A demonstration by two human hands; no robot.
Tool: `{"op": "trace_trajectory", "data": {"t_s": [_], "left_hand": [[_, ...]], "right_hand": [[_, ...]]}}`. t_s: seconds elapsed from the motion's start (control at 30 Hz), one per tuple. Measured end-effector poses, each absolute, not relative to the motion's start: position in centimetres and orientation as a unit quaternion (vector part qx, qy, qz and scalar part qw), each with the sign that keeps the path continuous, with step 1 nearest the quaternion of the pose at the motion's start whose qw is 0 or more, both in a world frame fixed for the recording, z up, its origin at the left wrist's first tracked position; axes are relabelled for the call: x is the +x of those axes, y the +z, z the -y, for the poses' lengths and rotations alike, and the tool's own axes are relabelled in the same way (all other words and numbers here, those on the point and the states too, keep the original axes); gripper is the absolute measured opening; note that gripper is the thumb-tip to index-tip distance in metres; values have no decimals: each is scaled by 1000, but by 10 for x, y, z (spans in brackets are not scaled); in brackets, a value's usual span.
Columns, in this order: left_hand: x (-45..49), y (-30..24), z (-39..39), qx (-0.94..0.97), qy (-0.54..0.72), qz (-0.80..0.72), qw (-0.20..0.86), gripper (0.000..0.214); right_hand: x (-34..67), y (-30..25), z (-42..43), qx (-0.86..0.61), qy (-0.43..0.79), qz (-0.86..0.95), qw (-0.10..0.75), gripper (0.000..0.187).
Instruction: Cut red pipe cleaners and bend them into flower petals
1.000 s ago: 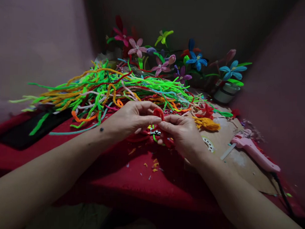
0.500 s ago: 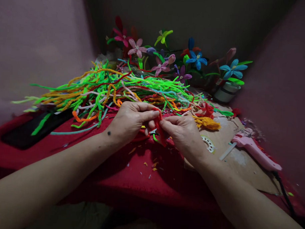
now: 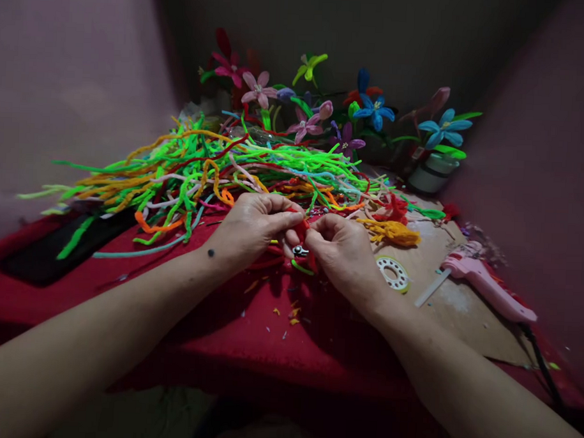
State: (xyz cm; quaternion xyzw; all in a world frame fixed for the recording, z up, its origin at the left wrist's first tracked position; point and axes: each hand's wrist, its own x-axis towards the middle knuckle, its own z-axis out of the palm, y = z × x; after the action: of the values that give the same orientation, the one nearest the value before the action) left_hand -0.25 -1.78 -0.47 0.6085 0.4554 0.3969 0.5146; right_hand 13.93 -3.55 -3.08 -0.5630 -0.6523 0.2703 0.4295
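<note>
A red pipe cleaner piece (image 3: 302,230) is pinched between my two hands above the red cloth. My left hand (image 3: 258,225) grips it from the left with thumb and forefinger. From the right, my right hand (image 3: 342,253) has its fingertips closed on the same red piece, and they hide part of it. Just below the fingers lie pliers (image 3: 300,250), mostly hidden, with a bit of green pipe cleaner (image 3: 301,267) beside them.
Behind my hands spreads a heap of coloured pipe cleaners (image 3: 284,158), with pipe cleaner flowers (image 3: 376,112) beyond. On a board (image 3: 470,327) to the right lie a pink glue gun (image 3: 491,286) and a white tape spool (image 3: 392,273). A black flat object (image 3: 46,252) lies left.
My right hand has turned a little and its fingers are more bunched over the red piece, less of which shows. More of the pliers and the spool is visible.
</note>
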Motion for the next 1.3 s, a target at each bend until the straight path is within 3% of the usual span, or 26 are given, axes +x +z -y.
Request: {"op": "trace_trajectory", "data": {"t_s": [0.2,0.4,0.5,0.63,0.87,1.07,1.3], "left_hand": [[6,0,28,614,412,-479,473,8],[6,-15,30,722,454,-456,254,11],[4,-14,27,724,440,-464,258,11],[1,-1,24,652,388,-516,397,12],[-4,0,20,608,375,-488,501,8],[-10,-1,15,607,383,-482,503,11],[-15,-1,13,634,375,-458,498,13]], "right_hand": [[138,-27,36,-579,181,681,411,15],[136,-20,34,-595,98,739,302,12],[137,-21,34,-587,101,751,283,12],[140,-27,32,-570,206,713,352,14],[142,-27,34,-516,286,708,389,15],[148,-27,26,-402,668,487,394,14],[148,-35,24,-334,777,378,378,11]]}}
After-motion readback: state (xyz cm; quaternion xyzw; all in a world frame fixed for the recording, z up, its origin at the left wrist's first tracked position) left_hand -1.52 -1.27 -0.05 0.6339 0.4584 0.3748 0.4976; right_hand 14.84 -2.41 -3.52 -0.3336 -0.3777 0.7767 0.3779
